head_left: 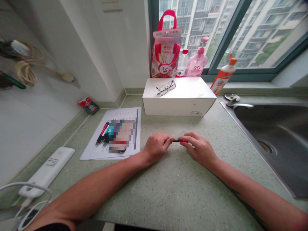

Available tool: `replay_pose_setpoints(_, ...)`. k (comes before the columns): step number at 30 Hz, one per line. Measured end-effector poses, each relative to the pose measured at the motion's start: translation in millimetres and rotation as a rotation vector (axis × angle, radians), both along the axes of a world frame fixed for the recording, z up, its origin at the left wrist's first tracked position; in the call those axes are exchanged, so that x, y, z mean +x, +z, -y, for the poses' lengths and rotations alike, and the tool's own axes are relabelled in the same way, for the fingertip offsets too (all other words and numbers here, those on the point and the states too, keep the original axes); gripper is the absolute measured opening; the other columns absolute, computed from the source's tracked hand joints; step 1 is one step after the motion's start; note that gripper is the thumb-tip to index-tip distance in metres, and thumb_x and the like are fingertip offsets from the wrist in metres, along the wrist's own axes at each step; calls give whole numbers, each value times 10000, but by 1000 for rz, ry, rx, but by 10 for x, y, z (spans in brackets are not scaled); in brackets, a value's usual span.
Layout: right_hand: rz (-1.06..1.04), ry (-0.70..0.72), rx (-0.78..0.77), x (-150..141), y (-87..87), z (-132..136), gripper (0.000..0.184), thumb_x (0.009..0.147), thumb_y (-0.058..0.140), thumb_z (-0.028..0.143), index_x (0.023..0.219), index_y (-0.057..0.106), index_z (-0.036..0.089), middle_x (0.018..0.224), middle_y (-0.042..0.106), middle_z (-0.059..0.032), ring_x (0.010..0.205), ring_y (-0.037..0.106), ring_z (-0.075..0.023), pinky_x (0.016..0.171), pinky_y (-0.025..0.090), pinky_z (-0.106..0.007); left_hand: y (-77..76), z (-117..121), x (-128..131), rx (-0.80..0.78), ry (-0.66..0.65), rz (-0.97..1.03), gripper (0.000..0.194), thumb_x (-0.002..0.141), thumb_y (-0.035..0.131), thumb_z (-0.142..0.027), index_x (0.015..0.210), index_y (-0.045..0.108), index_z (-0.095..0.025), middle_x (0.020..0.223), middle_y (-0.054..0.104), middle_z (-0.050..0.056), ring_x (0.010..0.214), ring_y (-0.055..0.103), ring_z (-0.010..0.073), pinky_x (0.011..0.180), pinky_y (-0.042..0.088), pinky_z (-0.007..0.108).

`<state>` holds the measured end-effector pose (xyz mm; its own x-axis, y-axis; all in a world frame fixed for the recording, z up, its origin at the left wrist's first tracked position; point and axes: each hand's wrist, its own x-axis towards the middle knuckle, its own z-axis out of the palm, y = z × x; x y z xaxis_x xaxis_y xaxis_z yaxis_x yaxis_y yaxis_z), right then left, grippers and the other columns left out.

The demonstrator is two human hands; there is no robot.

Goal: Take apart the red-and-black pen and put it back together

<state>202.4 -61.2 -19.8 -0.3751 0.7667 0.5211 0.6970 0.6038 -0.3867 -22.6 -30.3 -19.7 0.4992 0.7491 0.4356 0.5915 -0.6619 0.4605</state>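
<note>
Near the front left edge of the table (pixel 173 195), a white power bank (pixel 47 171) is lying at a slant, with a white cable (pixel 24 205) looping beside it. Further in, a sheet of printed paper (pixel 96 149) is lying flat, carrying a row of pens (pixel 103 134) next to a pixelated patch (pixel 121 134) that is hiding whatever lies there. A small red-and-dark packet (pixel 88 105) is sitting in the back left corner. Toward the middle of the table, the left hand (pixel 156 148) and the right hand (pixel 198 149) are both grasping a red-and-black pen (pixel 180 141), each pinching one end in its fingertips and keeping it level between them, just right of the paper. Along the back edge, a white box (pixel 179 99) is standing with a pair of glasses (pixel 166 87) lying on its lid. Behind the box, a red tote bag (pixel 166 48), a water bottle (pixel 182 64), a pink pump bottle (pixel 198 61) and an orange-capped bottle (pixel 223 77) are lined up by the window. At the right edge, a steel sink (pixel 271 150) is sitting sunk into the table.
</note>
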Motion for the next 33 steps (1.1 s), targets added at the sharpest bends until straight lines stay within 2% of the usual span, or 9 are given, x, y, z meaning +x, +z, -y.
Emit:
replay_pose_setpoints(3, 1, 19, -10, 4, -7, 5, 165, 1005, 552, 273, 1099, 681, 234, 992, 712, -53, 857, 682, -185, 756, 530, -311, 4, 15, -5, 36, -42, 22, 396, 1028, 481, -437, 842, 688, -154, 746, 675, 43, 710, 624, 167, 678, 480, 290)
replay_pose_setpoints(6, -19, 11, -19, -7, -8, 11, 135, 998, 560, 278, 1051, 669, 218, 900, 707, -43, 799, 672, -181, 693, 522, -295, 2, 23, 4, 82, -104, 55, 338, 991, 554, -457, 978, 689, -148, 836, 710, 60, 780, 651, 186, 740, 513, 315)
replay_pose_setpoints(13, -61, 1, -57, -39, 27, 24, 145, 990, 565, 320, 1001, 658, 209, 830, 682, -41, 712, 634, -172, 658, 511, -296, 5, 24, -10, 126, -140, 91, 220, 1008, 550, -318, 1055, 683, -150, 915, 760, 58, 786, 663, 187, 756, 519, 323)
replay_pose_setpoints(17, -32, 30, -111, -37, 45, 24, 222, 1006, 531, 350, 1092, 669, 200, 890, 678, -63, 776, 648, -183, 685, 518, -301, 33, 40, -57, 92, -120, 79, 222, 1002, 555, -320, 1022, 695, -148, 889, 752, 61, 779, 654, 189, 749, 508, 321)
replay_pose_setpoints(21, -23, 32, -151, -29, 51, 27, 258, 1031, 471, 336, 1050, 694, 208, 884, 668, -63, 785, 648, -181, 702, 521, -309, 64, 65, -90, 66, -94, 72, 276, 1009, 540, -359, 945, 703, -145, 826, 725, 59, 747, 632, 182, 719, 481, 310)
replay_pose_setpoints(28, -125, 49, -125, -48, 71, 56, 174, 1001, 541, 328, 1032, 678, 225, 914, 677, -68, 754, 652, -170, 597, 529, -276, 97, 108, -107, 50, -63, -9, 454, 1038, 440, -448, 802, 695, -157, 725, 677, 53, 695, 592, 177, 664, 425, 310)
replay_pose_setpoints(33, -111, 48, -130, -56, 55, 79, 170, 1009, 538, 339, 1030, 666, 229, 887, 687, -49, 691, 631, -143, 574, 508, -251, 126, 146, -135, 49, -56, -39, 477, 1045, 416, -456, 793, 691, -159, 718, 669, 52, 700, 587, 174, 669, 410, 306)
